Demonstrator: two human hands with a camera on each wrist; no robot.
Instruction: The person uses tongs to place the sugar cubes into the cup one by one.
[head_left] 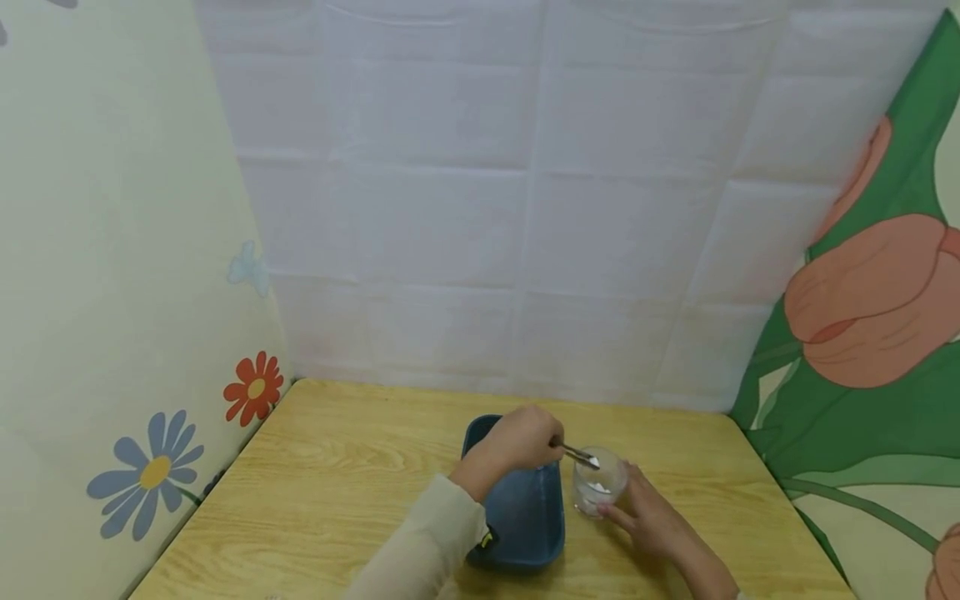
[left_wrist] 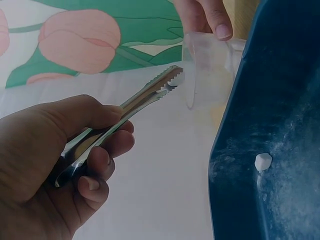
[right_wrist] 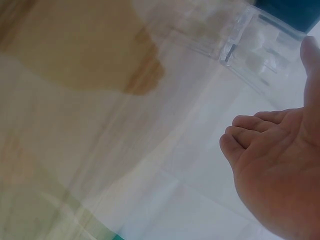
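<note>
My left hand grips a pair of metal tongs with serrated tips. Between those tips sits a small white lump, at the mouth of a clear glass. White pieces lie in the bottom of the glass. My right hand holds the glass from its right side, thumb at the near side and fingers behind. In the right wrist view the glass shows beyond the palm. Left of the glass is a dark blue tray, under my left forearm. One white lump lies in it, amid white powder.
The wood-grain table extends around the tray and glass. A creased white sheet hangs at the back. Flower-printed panels stand at the left and right table edges. A small black and yellow mark shows by the left sleeve.
</note>
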